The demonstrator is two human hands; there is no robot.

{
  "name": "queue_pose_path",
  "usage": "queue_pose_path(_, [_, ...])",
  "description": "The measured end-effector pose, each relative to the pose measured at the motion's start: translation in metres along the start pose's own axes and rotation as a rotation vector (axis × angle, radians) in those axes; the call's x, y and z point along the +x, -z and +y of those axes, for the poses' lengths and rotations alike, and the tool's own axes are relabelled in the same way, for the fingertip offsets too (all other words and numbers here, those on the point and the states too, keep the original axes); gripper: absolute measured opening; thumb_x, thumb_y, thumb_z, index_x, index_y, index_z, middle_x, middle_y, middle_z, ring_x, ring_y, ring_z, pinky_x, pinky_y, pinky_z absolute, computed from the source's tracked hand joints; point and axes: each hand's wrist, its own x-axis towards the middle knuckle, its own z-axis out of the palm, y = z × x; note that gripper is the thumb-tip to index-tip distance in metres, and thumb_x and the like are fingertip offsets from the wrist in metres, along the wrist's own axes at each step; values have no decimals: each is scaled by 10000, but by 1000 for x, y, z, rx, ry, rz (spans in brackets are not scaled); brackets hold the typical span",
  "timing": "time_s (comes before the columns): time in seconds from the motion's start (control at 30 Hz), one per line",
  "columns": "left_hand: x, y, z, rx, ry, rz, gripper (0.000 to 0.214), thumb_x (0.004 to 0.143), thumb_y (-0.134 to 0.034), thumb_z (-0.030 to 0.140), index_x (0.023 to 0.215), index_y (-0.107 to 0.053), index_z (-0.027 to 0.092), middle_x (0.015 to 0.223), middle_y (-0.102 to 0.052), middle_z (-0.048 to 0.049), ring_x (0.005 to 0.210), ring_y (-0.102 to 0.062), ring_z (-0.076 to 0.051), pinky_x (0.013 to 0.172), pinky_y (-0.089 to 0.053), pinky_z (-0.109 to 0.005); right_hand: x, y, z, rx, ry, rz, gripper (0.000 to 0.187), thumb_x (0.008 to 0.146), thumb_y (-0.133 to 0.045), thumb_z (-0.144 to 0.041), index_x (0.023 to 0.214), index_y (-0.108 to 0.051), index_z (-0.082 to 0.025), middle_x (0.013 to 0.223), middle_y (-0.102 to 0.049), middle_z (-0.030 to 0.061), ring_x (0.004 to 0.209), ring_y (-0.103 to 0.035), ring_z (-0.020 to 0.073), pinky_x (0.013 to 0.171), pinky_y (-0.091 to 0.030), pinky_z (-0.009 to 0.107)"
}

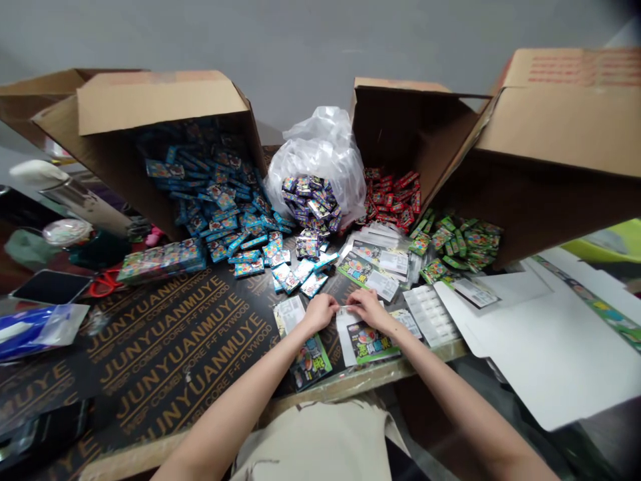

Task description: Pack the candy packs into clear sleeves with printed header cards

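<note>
My left hand (322, 312) and my right hand (369, 309) are close together near the table's front edge, fingertips pinched at the upper edge of a clear plastic bag (344, 337). A printed green and black card (369, 342) lies in or under the bag; I cannot tell which. Left of it, partly covered by my left forearm, is another printed card packet (311, 363). Just beyond my hands lie loose blue candy boxes (288, 277) and a pile of flat printed card packets (368, 267).
Cardboard boxes spill blue (220, 194), red (393, 197) and green small boxes (465, 240). A plastic bag (320, 150) holds purple ones. White sticker sheets (431, 314) and a large white sheet (521, 347) lie right. Red scissors (104, 283) and a phone (51, 286) lie left.
</note>
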Motion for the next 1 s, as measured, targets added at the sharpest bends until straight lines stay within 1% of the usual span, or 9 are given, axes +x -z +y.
queue_pose_path(0.13, [2,2,1,16,6,-12,177,728,-514,184,648,-670,160,596,-637,-27,678,-579,-166,642,-395,-236,0,-3,-2,-12,3,22,52,789,-580,-187,742,-569,-169,758,-613,22,793,-502,178,747,-265,331])
queue_pose_path(0.23, [3,2,-2,3,18,-17,127,696,-555,186,671,-674,152,587,-630,-13,668,-571,-161,617,-395,-226,2,-2,-4,-14,19,17,27,789,-582,-200,790,-580,-173,783,-614,23,805,-503,180,738,-269,325])
queue_pose_path(0.3, [3,1,-4,-10,26,-16,121,689,-572,207,692,-676,144,587,-626,-10,656,-567,-159,600,-394,-225,6,-1,-6,-15,47,0,61,779,-601,-234,809,-594,-182,790,-615,18,804,-507,175,725,-272,313])
queue_pose_path(0.47, [5,-2,-9,-50,25,-35,152,715,-532,186,682,-670,133,580,-626,-11,593,-562,-138,576,-400,-219,15,-1,-13,-66,125,3,100,789,-598,-257,727,-611,-179,700,-588,6,749,-490,161,718,-271,316])
queue_pose_path(0.67, [8,0,-10,-58,20,-65,189,723,-486,138,686,-671,135,588,-644,-12,568,-569,-127,586,-416,-217,-4,-10,-21,-150,207,85,226,886,-404,-199,927,-625,-173,884,-609,103,855,-465,219,792,-288,398])
queue_pose_path(0.8, [7,2,-5,-15,19,-70,191,723,-488,151,660,-669,155,583,-645,-14,620,-584,-140,608,-415,-217,-16,-17,-22,-137,228,112,237,877,-394,-174,963,-615,-168,919,-617,119,830,-495,219,762,-338,387])
queue_pose_path(0.9, [5,5,-1,20,15,-67,197,731,-485,157,652,-665,164,586,-643,-22,654,-594,-153,621,-409,-221,-17,-15,-20,-98,215,149,216,876,-405,-183,906,-619,-189,904,-619,89,837,-518,199,767,-374,359])
queue_pose_path(0.93, [4,6,1,31,15,-65,197,734,-485,157,652,-664,165,590,-643,-25,662,-596,-157,624,-407,-223,-16,-12,-19,-77,195,181,207,876,-409,-189,936,-608,-192,946,-611,88,880,-518,198,784,-384,354])
queue_pose_path(1.0, [3,7,4,54,14,-58,190,744,-492,174,659,-661,165,607,-643,-31,676,-599,-165,628,-403,-228,-14,-3,-15,16,104,269,254,860,-444,-201,1096,-537,-193,1076,-565,98,988,-496,203,830,-395,355])
